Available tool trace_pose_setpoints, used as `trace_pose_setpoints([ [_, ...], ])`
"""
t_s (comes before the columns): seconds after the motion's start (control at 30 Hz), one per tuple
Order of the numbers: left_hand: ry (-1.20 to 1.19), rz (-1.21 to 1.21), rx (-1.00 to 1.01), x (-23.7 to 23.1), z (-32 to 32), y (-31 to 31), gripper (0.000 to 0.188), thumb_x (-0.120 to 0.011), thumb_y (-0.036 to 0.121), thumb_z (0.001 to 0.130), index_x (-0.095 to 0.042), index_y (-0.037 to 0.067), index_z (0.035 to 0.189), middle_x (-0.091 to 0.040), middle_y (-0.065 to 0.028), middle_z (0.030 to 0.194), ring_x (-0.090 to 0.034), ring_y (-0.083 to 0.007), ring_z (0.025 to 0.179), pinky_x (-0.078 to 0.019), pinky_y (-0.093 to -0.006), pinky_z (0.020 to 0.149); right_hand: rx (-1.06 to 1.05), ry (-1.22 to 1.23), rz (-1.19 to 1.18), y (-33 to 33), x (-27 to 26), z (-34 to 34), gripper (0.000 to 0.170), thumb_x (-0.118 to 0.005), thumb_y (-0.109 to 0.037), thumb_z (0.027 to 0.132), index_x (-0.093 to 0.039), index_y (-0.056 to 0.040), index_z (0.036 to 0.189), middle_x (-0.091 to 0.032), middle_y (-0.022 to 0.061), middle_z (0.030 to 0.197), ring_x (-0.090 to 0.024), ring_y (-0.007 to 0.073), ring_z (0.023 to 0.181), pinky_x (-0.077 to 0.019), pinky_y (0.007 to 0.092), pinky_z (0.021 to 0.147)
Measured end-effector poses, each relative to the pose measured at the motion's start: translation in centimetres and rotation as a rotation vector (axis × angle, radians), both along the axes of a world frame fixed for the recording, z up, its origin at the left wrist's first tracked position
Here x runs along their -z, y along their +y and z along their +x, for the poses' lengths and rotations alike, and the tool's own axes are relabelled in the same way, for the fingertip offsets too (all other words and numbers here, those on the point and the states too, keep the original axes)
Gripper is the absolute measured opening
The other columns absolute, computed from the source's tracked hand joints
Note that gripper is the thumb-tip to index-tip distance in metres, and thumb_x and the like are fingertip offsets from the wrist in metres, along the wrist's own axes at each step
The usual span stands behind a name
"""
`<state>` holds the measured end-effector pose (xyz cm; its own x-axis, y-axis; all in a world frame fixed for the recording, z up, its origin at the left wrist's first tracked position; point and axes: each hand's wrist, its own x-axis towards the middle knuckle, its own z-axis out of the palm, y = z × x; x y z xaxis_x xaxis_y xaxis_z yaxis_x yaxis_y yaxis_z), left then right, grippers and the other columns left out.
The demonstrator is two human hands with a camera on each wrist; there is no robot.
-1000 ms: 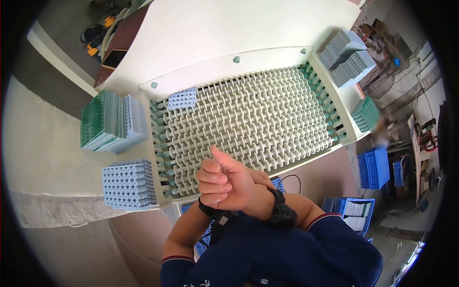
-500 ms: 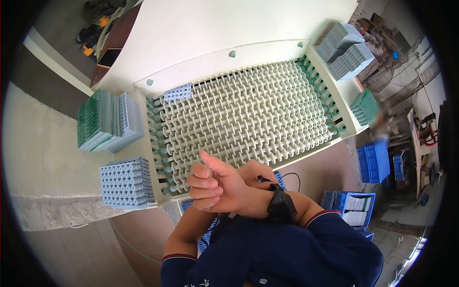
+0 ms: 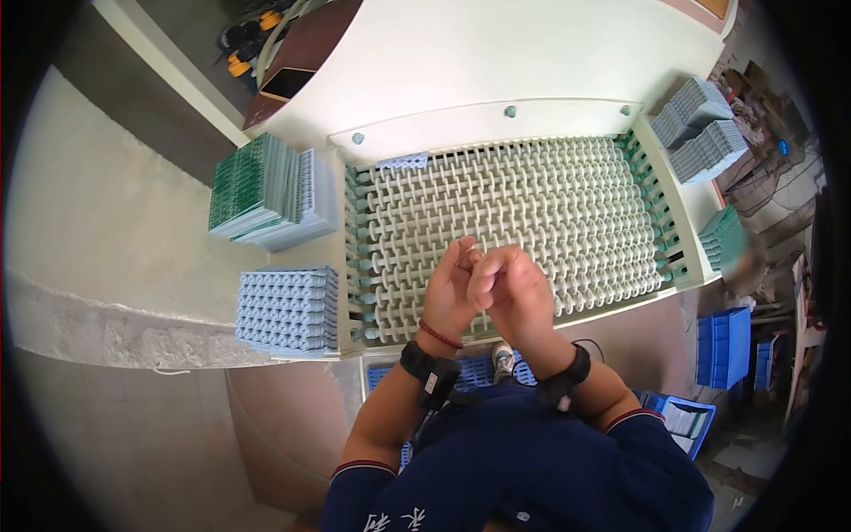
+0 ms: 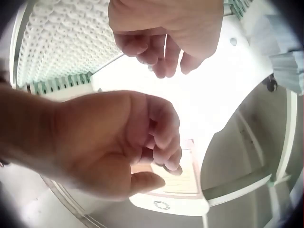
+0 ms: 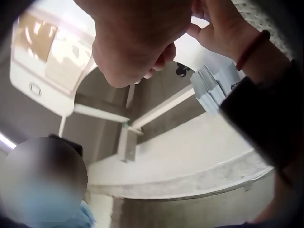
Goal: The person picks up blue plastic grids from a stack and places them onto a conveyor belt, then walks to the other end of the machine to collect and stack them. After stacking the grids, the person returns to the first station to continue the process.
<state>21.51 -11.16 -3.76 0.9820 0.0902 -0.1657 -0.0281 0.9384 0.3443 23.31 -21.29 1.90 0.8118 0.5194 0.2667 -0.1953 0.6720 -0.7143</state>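
Note:
Side by side over the near edge of a roller conveyor (image 3: 496,213) are my two hands, with nothing visible in either. My left hand (image 3: 450,288), with a dark red bead bracelet at its wrist, has loosely bent fingers. Close to its right, my right hand (image 3: 521,297) is raised with relaxed, bent fingers, slightly blurred. In the left wrist view, a gap shows between the left hand (image 4: 166,23) above and the right hand (image 4: 109,142) below. At the conveyor's far left corner, a light-blue patterned panel (image 3: 402,161) lies on the rollers, partly under the white back wall.
On the left ledge stand green and pale boards (image 3: 257,191) and a light-blue stack (image 3: 285,309). More grey-blue stacks (image 3: 705,133) and green boards (image 3: 722,238) are on the right ledge. A blue crate (image 3: 722,346) lies beyond. A phone (image 3: 288,84) rests at upper left.
My right hand, earlier in front of the left with its thumb up, has moved apart to the right. The light-blue panel has slid farther under the back wall. The head view has shifted.

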Motion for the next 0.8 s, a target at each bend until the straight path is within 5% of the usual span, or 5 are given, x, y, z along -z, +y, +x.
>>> trace_pose_setpoints([
  [0.07,0.079,0.190,-0.125,-0.4,-0.2,-0.5,0.025,-0.043,0.026,0.096,-0.053,0.006,0.104,-0.057,-0.0027,0.082,-0.053,-0.0143,0.075,-0.0457,-0.0259,0.070,0.099,-0.269,-0.187,0.3,0.5,-0.7,0.029,-0.043,-0.030,0.095,-0.051,-0.0024,0.094,-0.052,0.0071,0.078,-0.049,0.0174,0.066,-0.0440,0.0308,0.071],
  [0.13,-0.056,0.010,-0.005,0.4,0.0,-0.4,0.024,-0.046,0.028,0.095,-0.057,0.008,0.103,-0.058,-0.0019,0.081,-0.049,-0.0136,0.068,-0.0414,-0.0260,0.062,0.236,-0.757,-0.256,1.8,-0.2,-1.6,0.014,-0.058,-0.014,0.086,-0.055,-0.0029,0.095,-0.056,0.0071,0.085,-0.052,0.0175,0.073,-0.0416,0.0275,0.068],
  [0.2,0.024,-0.192,0.108,0.4,-0.2,-0.7,0.023,-0.047,0.029,0.094,-0.059,0.010,0.099,-0.058,-0.0011,0.078,-0.046,-0.0129,0.062,-0.0370,-0.0251,0.056,0.104,-0.710,-0.249,2.4,0.1,-2.2,0.020,-0.064,-0.008,0.079,-0.055,-0.0036,0.096,-0.056,0.0088,0.087,-0.053,0.0217,0.075,-0.0415,0.0313,0.070],
  [0.63,0.062,-0.233,0.122,1.3,0.5,-0.3,0.022,-0.049,0.028,0.093,-0.060,0.009,0.092,-0.057,-0.0013,0.071,-0.045,-0.0125,0.056,-0.0353,-0.0250,0.050,0.102,-0.760,-0.432,3.6,1.3,-4.0,0.019,-0.062,-0.011,0.080,-0.055,-0.0048,0.096,-0.055,0.0074,0.080,-0.053,0.0235,0.071,-0.0405,0.0338,0.066],
  [0.8,0.069,-0.268,0.121,2.7,0.7,-0.3,0.022,-0.049,0.028,0.093,-0.061,0.009,0.091,-0.057,-0.0014,0.072,-0.045,-0.0138,0.056,-0.0359,-0.0260,0.051,0.463,-1.098,-0.568,3.7,1.8,-2.7,0.024,-0.066,-0.020,0.075,-0.057,-0.0079,0.094,-0.057,0.0036,0.080,-0.053,0.0191,0.072,-0.0362,0.0335,0.067],
])
